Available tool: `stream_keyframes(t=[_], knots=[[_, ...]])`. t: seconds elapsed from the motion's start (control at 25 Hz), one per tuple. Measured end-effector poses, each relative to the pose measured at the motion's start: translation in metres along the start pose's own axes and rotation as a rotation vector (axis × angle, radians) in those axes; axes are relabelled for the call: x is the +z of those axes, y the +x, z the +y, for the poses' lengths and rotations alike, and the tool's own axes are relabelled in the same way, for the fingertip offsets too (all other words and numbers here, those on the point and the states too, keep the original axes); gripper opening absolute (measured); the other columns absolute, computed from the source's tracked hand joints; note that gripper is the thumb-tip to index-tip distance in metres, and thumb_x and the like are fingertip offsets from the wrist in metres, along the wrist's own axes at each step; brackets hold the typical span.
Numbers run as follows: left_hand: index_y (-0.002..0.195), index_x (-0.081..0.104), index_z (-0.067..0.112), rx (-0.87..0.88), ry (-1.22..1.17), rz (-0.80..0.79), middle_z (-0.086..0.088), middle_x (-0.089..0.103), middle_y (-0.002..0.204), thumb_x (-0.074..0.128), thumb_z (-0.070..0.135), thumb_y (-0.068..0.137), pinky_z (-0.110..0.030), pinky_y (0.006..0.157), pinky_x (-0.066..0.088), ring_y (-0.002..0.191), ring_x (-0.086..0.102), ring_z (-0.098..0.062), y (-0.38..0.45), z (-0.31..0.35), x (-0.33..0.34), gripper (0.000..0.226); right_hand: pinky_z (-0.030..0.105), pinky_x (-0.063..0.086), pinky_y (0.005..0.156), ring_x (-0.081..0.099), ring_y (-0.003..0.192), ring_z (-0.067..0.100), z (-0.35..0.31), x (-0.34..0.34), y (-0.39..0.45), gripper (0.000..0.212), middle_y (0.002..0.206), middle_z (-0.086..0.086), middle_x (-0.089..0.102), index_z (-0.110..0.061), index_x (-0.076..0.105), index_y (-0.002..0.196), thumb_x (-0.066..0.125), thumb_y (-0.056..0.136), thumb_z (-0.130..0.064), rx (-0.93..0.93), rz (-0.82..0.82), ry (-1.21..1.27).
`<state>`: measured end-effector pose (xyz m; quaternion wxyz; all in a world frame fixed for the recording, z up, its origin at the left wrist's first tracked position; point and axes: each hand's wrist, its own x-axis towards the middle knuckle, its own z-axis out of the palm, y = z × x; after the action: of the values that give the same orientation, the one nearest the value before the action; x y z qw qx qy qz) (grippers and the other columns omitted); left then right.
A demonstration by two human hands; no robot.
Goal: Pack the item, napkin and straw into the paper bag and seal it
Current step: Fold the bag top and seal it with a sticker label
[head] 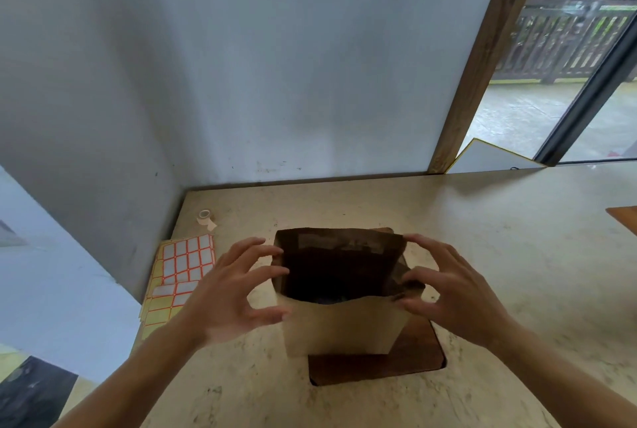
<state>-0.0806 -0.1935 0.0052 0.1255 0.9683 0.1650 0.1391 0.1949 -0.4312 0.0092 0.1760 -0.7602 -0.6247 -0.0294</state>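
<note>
- Paper bag (339, 324) stood upright with its mouth wide open on a dark wooden board (406, 364), nearest of the things on the pale countertop (499, 255).
- Both hands were at the mouth, one on each side, well apart with the bag between them!
- Left hand (224, 293) had its fingers spread and curved at the bag's left edge, fingertips touching the paper.
- Right hand (455, 293) matched it at the right edge, fingertips on the folded side gusset; whether it pinched the paper could not be told.
- Inside, the bag was dark; something sat low down in it, too shadowed to identify.
- Left of the bag, sheets of red-bordered labels (186, 262) lay flat near the wall.
- Farther back on the left, a small roll of tape (205, 218) rested on the counter.
- Beyond everything, a pale wall (258, 65) rose, with a wooden post (472, 65) to the right.
</note>
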Motion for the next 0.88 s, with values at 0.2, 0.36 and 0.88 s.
stream_keyframes(t=[0.2,0.36,0.88], knots=[[0.124,0.052,0.049,-0.199,-0.166,-0.013,0.019,0.027,0.149,0.054,0.082,0.067,-0.044,0.099,0.039,0.134,0.028,-0.008,-0.01,0.004,0.008,0.066,0.036,0.057,0.083,0.06,0.104,0.014,-0.001,0.01,0.0,0.033,0.146,0.0,0.042,-0.026,0.071,0.101,0.083,0.071,-0.031,0.092,0.062,0.263],[0.123,0.04,0.063,-0.262,-0.314,-0.003,0.035,0.044,0.128,0.072,0.062,0.069,-0.044,0.099,0.045,0.119,0.043,0.005,-0.008,0.005,0.013,0.063,0.031,0.055,0.086,0.058,0.104,0.011,-0.003,0.013,0.003,0.052,0.144,-0.002,0.041,-0.029,0.063,0.116,0.085,0.069,-0.028,0.141,0.104,0.328],[0.149,0.018,0.037,-0.426,-0.937,-0.311,-0.001,0.072,0.106,0.083,0.017,0.068,-0.046,0.105,0.028,0.108,0.064,-0.015,0.031,-0.012,0.015,0.106,0.029,0.058,0.082,0.068,0.097,0.015,0.003,0.026,0.026,0.099,0.114,-0.006,0.063,-0.041,0.033,0.144,0.084,0.069,-0.002,0.433,-0.027,0.931]])
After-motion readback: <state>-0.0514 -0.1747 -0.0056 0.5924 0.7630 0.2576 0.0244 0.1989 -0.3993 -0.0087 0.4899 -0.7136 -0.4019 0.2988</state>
